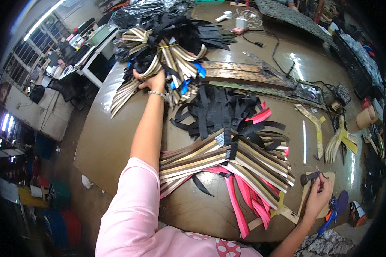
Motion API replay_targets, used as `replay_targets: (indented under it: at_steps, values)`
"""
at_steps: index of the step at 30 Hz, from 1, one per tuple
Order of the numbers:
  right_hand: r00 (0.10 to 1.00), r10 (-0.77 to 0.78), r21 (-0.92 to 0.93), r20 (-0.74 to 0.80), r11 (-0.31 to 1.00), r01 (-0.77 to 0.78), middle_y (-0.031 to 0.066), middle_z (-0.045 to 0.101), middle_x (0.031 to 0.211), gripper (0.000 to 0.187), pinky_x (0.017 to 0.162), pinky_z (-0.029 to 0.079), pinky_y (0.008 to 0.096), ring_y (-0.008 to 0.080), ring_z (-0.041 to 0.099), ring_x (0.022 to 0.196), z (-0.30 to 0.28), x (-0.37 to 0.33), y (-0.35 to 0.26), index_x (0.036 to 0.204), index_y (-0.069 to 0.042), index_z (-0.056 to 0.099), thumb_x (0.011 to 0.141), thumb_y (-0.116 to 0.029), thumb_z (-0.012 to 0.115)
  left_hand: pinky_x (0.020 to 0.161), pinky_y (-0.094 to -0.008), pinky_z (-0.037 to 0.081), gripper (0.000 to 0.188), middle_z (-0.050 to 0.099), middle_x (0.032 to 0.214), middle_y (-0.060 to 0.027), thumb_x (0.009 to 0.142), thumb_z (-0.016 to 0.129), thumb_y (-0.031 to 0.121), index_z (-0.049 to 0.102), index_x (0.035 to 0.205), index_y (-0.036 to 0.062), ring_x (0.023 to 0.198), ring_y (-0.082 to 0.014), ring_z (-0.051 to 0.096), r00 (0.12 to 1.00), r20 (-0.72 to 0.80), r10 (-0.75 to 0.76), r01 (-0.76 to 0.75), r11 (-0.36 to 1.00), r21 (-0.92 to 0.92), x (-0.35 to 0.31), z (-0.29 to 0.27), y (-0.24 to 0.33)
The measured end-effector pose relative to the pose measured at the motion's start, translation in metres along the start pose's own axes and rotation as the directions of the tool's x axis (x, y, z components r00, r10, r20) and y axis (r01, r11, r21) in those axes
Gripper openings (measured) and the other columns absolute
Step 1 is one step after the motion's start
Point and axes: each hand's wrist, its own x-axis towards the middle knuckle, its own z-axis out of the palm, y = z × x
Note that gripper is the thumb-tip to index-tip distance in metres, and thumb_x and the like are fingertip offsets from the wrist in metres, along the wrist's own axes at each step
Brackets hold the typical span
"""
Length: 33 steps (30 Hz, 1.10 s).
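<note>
My left hand (152, 81) reaches far forward, its fingers wrapped round a bundle of striped webbing straps (176, 55) in brown, cream and white. The bundle lies in a heap with black straps and bits of blue. At the lower right, my right hand (319, 198) pinches a small black piece (312, 176) over a flat tan board; its exact kind is unclear. Between my arms lies a fan of striped straps (201, 160), with pink straps (242, 201) under it and a pile of black webbing (212, 107) beyond it.
A long metal bar (244, 73) lies across the table. Behind it are a power adapter (242, 22) and a black cable (276, 47). On the right are a white stick (304, 141), yellow-taped strips (341, 139) and blue-handled scissors (328, 220). The table's left edge (83, 128) drops to the floor.
</note>
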Motion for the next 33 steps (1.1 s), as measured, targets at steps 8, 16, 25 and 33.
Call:
replay_targets:
  at_steps: [8, 16, 25, 33]
  values:
    - [0.999, 0.047, 0.066, -0.002, 0.997, -0.047, 0.0054, 0.050, 0.078, 0.016, 0.062, 0.040, 0.0257, 0.0130, 0.045, 0.066, 0.001, 0.000, -0.004, 0.103, 0.005, 0.064, 0.091, -0.004, 0.058, 0.108, -0.0414, 0.031, 0.119, 0.042, 0.138, -0.0181, 0.065, 0.084, 0.033, 0.003, 0.148, 0.0079, 0.126, -0.0267, 0.045, 0.868, 0.421, 0.262, -0.156, 0.950, -0.269, 0.066, -0.036, -0.037]
    - [0.960, -0.080, -0.027, -0.267, 0.997, 0.075, 0.0092, 0.059, 0.084, 0.016, 0.067, 0.045, 0.0310, 0.0194, 0.054, 0.075, 0.000, 0.002, -0.003, 0.102, 0.002, 0.066, 0.089, -0.005, 0.059, 0.105, -0.0343, 0.035, 0.068, 0.044, 0.142, -0.0189, 0.086, 0.070, 0.027, 0.038, 0.141, 0.0013, 0.129, -0.0247, 0.044, 0.604, 0.733, 0.313, -0.448, 0.894, -0.012, -0.047, -0.203, 0.019]
    - [0.990, -0.118, -0.061, -0.077, 0.992, 0.113, 0.0152, 0.060, 0.088, 0.015, 0.072, 0.047, 0.0368, 0.0309, 0.059, 0.081, 0.008, 0.001, 0.001, 0.097, 0.003, 0.064, 0.087, -0.005, 0.057, 0.087, -0.0361, 0.049, 0.021, 0.064, 0.109, -0.0137, 0.083, 0.067, 0.009, 0.068, 0.103, 0.0017, 0.100, -0.0282, 0.062, 0.305, 0.705, 0.640, -0.564, 0.718, -0.408, -0.196, -0.253, 0.080]
    - [0.945, -0.190, 0.143, -0.267, 0.962, 0.234, 0.0079, 0.060, 0.081, 0.014, 0.058, 0.044, 0.0263, 0.0147, 0.055, 0.070, 0.010, -0.003, -0.021, 0.097, 0.001, 0.068, 0.085, -0.002, 0.064, 0.086, -0.0389, 0.043, 0.044, 0.055, 0.107, -0.0111, 0.076, 0.075, 0.017, 0.062, 0.117, 0.0068, 0.098, -0.0280, 0.052, 0.239, 0.648, 0.724, -0.789, 0.533, -0.305, -0.232, -0.238, 0.072]
